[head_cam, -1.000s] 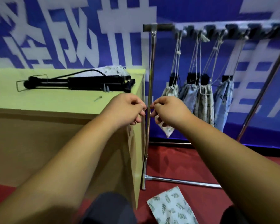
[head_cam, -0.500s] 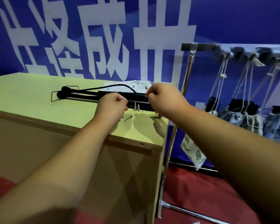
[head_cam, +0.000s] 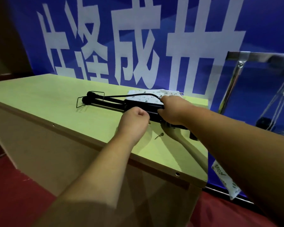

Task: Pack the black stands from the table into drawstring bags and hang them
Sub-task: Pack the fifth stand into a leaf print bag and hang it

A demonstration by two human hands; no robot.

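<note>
Black stand (head_cam: 138,103) unbagged on worktop (head_cam: 39,99), frame centre. Right grip (head_cam: 170,110) clasps it, left grip (head_cam: 134,120) curled alongside (hold unclear). Flat drawstring bag (head_cam: 167,92) just behind. Bagging, hanging both yet to do.

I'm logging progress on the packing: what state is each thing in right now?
Black stands: folded, lying on the table.
Drawstring bag: lying flat behind them.
Right hand: fingers curled over the stands.
Left hand: fisted beside the stands, grip unclear.
</note>
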